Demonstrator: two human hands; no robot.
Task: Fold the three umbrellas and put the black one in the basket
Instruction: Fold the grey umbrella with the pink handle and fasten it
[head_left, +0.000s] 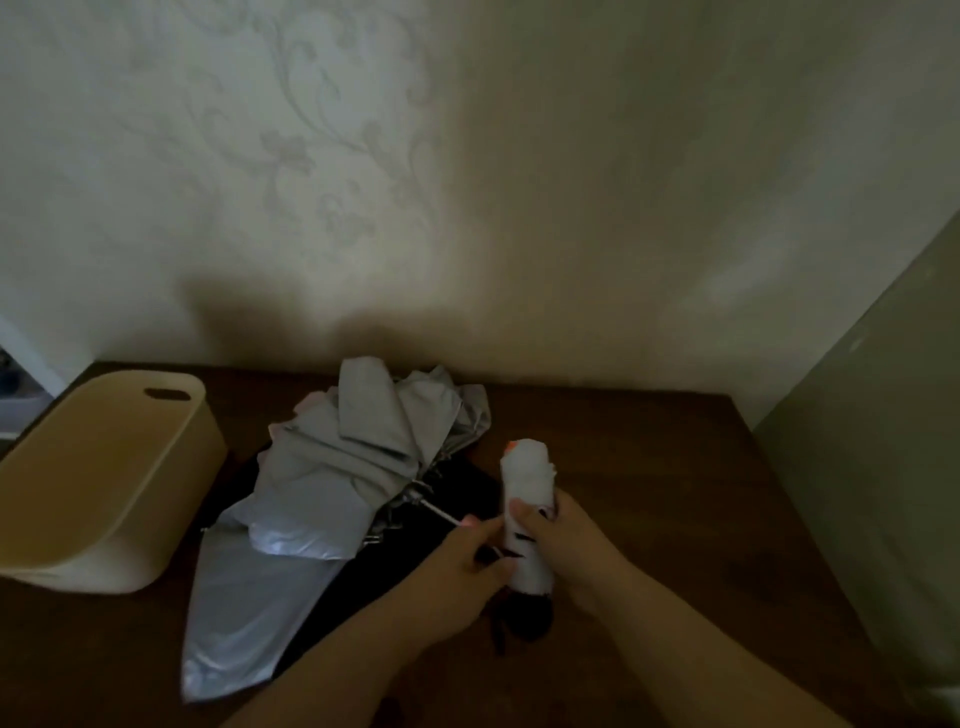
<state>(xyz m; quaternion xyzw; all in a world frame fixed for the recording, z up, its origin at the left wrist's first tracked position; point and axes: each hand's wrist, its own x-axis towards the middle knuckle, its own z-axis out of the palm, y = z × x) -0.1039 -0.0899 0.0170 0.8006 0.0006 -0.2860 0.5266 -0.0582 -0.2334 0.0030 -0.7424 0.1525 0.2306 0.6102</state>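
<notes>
A rolled white umbrella (527, 478) with an orange tip stands nearly upright above the table. My right hand (563, 545) wraps around its lower half. My left hand (457, 577) pinches a small strap or tab at its left side. A grey and silver umbrella (332, 483) lies loosely collapsed on the table to the left, its metal shaft pointing toward my left hand. A black umbrella (457, 488) lies mostly hidden under the grey one and under my hands. The cream plastic basket (156, 499) stands at the table's left side.
The dark wooden table (649, 467) is pushed against a patterned pale wall. A greenish panel or door (883, 493) rises along the table's right edge. The basket has a cut-out handle on its far end.
</notes>
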